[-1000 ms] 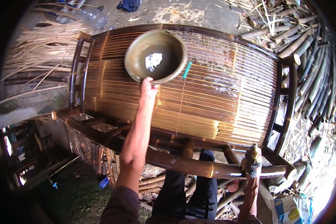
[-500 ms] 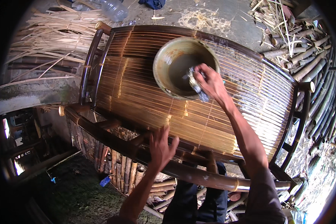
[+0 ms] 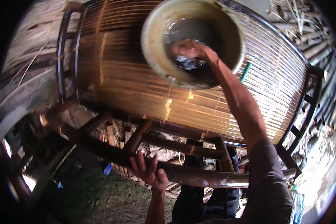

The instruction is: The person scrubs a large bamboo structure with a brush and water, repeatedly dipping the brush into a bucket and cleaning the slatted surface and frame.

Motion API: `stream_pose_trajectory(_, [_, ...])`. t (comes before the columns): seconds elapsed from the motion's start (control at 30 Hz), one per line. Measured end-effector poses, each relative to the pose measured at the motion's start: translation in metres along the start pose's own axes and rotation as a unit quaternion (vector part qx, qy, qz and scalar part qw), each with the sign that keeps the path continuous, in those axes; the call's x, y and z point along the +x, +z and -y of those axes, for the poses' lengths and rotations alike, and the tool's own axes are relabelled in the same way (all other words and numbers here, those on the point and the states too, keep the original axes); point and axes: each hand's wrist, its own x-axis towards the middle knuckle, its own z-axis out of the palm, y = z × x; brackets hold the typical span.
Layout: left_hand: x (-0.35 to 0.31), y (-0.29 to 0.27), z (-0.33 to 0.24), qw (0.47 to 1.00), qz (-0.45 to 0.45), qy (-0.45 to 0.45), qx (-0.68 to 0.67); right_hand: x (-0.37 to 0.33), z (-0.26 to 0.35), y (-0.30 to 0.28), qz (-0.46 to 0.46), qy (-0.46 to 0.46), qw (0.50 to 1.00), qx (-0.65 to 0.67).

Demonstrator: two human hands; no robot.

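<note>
Bamboo bench (image 3: 130, 82) bore basin (image 3: 153, 48); right hand (image 3: 192, 50) was inside, grip unclear; left hand (image 3: 151, 173) sat loose, fingers spread, at rail (image 3: 201, 177).

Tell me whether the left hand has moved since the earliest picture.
Yes: the left hand has moved back from the basin rim to the dark front rail.

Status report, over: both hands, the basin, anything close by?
Right hand inside the basin, at the water, grip unclear. Left hand open at the dark rail. Green handle close beside the basin.
</note>
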Motion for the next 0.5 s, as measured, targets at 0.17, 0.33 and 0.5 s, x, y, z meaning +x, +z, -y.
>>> stream_pose_trajectory(0.17, [-0.016,0.013,0.019,1.000,0.011,-0.007,-0.009,-0.074,0.185,0.026,-0.132,0.091,0.953,0.258])
stream_pose_trajectory(0.33, [-0.007,0.006,0.021,0.998,0.033,0.029,0.054,-0.217,0.173,0.035,-0.043,0.147,0.960,0.236])
stream_pose_trajectory(0.5, [-0.017,0.010,0.028,0.999,-0.004,-0.034,0.037,-0.244,0.050,0.044,-0.316,0.236,0.909,-0.136])
